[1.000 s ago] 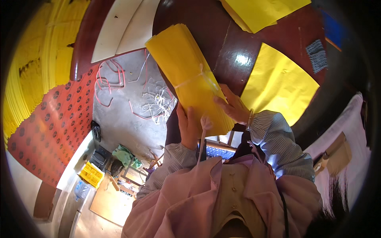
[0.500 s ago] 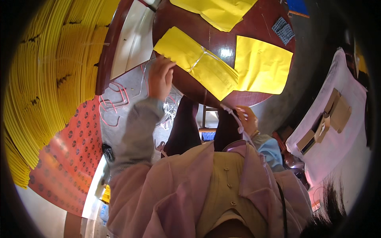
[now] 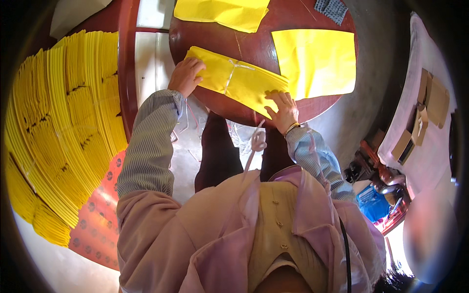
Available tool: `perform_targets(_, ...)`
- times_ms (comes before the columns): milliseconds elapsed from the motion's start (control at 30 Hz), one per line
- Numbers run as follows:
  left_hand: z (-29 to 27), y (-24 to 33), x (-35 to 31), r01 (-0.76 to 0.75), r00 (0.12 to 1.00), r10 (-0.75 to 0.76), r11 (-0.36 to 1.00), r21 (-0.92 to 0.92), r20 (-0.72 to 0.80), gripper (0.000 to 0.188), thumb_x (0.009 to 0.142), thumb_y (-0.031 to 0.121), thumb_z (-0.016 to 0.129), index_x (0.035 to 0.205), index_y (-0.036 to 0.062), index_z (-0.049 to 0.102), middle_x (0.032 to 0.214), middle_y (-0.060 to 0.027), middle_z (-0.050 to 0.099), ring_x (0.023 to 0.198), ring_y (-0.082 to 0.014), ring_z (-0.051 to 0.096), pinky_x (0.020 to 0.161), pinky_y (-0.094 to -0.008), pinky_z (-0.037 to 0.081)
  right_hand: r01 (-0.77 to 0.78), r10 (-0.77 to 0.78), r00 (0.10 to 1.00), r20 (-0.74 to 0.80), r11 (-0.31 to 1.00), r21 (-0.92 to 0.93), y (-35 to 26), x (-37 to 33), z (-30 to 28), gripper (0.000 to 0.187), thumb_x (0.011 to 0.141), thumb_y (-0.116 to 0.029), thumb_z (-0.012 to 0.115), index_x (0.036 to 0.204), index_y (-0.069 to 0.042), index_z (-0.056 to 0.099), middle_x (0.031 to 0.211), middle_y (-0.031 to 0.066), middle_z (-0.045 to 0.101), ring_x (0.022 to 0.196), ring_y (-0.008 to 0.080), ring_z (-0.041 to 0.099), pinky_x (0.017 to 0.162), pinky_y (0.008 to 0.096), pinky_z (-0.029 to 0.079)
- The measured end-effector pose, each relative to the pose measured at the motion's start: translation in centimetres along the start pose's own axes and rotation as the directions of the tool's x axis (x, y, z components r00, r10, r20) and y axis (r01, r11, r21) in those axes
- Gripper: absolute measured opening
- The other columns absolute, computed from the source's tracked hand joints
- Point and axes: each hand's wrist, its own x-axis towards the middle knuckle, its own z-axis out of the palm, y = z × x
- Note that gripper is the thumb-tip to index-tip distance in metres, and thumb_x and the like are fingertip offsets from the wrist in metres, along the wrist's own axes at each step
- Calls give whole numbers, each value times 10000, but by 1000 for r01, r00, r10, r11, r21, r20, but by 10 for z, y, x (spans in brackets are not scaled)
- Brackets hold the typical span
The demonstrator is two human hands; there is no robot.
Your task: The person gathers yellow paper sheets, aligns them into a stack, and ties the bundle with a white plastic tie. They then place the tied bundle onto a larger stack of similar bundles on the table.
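A thick bundle of yellow paper (image 3: 249,81), tied round its middle with a white string (image 3: 232,73), lies slantwise on the near part of a round dark red table (image 3: 244,41). At its left end is my left hand (image 3: 187,76), fingers curled over the corner and closed on it. My right hand (image 3: 284,111) is at the right end, its fingers spread and their tips on the paper by the near corner. A flat yellow sheet stack (image 3: 317,63) lies just beyond the bundle on the right. Another yellow stack (image 3: 222,13) sits at the far side.
Tall rows of yellow bundles (image 3: 63,122) stand on the left over a red patterned cover (image 3: 100,219). A grey-blue textured pad (image 3: 331,10) rests near the table's far right edge. Opened cardboard boxes (image 3: 430,102) are on a pale pink cloth (image 3: 405,107) at right.
My right hand has risen from beside my lap to the bundle's right end. The left hand has closed on the left end. The bundle now lies less slanted, and the view has shifted.
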Motion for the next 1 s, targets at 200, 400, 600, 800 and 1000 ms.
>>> perform_targets(200,-2,-20,1,-116,993,111,979,-165,-44,334,762,41,826,1015,72,611,1130,-81,656,1162,-327,606,1021,-441,490,-83,85,995,-56,996,40,14,-1,14,373,783,-119,835,1133,-127,707,1124,71,681,1092,323,631,945,436,527)
perform_targets(400,-12,-36,25,-222,973,230,961,-163,31,259,741,44,845,882,61,628,1039,-76,643,1072,-312,607,963,-424,506,-150,146,985,-92,988,-36,1,2,7,380,749,-77,838,1102,-124,705,1086,62,688,1042,320,629,924,448,519)
perform_targets(600,-20,-39,41,-170,968,195,972,-162,156,208,756,81,840,844,55,653,1008,-78,633,1085,-307,592,981,-429,500,-109,109,949,-297,994,17,-59,-2,18,270,798,-60,785,1057,-87,712,1051,109,675,1027,340,635,931,462,503)
perform_targets(800,-21,-37,45,-173,967,191,978,-119,166,172,778,116,823,835,74,666,1027,-69,650,1100,-295,610,995,-425,524,-82,79,982,-173,997,-8,-102,4,79,660,928,-179,733,1539,-91,498,1597,115,468,1500,333,408,1232,515,308)
perform_targets(1000,-13,-42,36,-181,971,200,972,-146,128,202,821,112,813,904,82,632,1101,-66,612,1135,-298,575,1026,-426,475,-164,163,986,-18,975,-152,-80,5,112,818,986,-397,659,1654,-107,285,1730,79,258,1608,242,212,1306,493,141)
